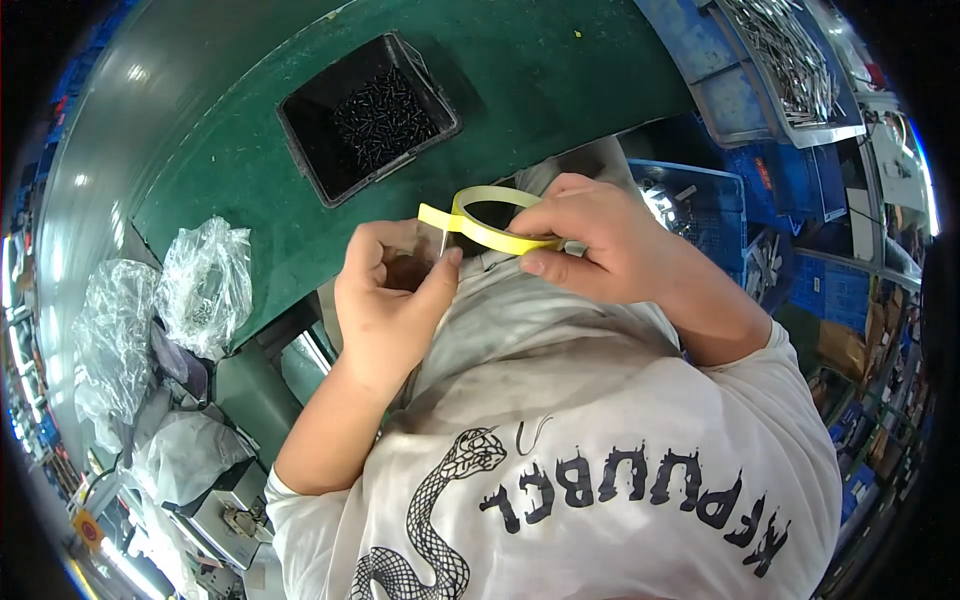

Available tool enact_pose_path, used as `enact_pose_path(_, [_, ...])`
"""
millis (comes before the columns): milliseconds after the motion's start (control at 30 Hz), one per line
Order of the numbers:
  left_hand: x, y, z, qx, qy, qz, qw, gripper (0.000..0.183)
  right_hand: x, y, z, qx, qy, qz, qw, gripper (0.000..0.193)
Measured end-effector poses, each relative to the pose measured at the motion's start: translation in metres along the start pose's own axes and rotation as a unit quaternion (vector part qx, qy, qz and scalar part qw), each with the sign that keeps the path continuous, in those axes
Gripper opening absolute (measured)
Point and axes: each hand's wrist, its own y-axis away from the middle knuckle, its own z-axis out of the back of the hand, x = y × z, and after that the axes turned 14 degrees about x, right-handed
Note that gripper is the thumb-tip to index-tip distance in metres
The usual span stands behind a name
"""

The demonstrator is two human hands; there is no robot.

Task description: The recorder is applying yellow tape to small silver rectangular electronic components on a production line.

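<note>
A roll of yellow tape (490, 236) is pinched at its right side between the thumb and fingers of my right hand (600, 240). A short strip of the tape sticks out from the roll on the left. My left hand (395, 300) is closed, with its thumb and index finger around a thin metal pin (444, 242). The pin's upper part touches the tape strip or lies just beside it; I cannot tell which. Both hands are held close together in front of my shirt, near the edge of the green table.
On the green table (530, 90) stands a black bin (300, 140) of small black parts. Clear plastic bags (205, 290) lie at the left. At the far right a blue bin (725, 85) holds many thin metal rods (785, 60); a blue crate (690, 180) stands below.
</note>
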Motion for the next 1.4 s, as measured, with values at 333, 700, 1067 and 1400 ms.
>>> enact_pose_path(333, [0.009,0.003,-0.002,-0.005,-0.143,-0.038,0.989,0.019,0.001,-0.004,0.0,-0.01,0.0,0.023,1.0,0.025])
enact_pose_path(700, [0.001,0.006,-0.003,0.032,0.029,-0.009,0.999,0.024,-0.004,-0.001,0.003,-0.006,-0.02,-0.01,1.0,0.024])
enact_pose_path(1067, [0.009,-0.001,0.0,0.071,0.18,-0.019,0.981,0.022,-0.007,-0.004,0.01,0.023,-0.033,-0.022,0.999,0.025])
enact_pose_path(1400, [-0.047,-0.044,-0.014,-0.025,-0.018,0.025,0.999,0.021,-0.003,-0.014,0.042,-0.078,0.39,0.091,0.913,0.041])
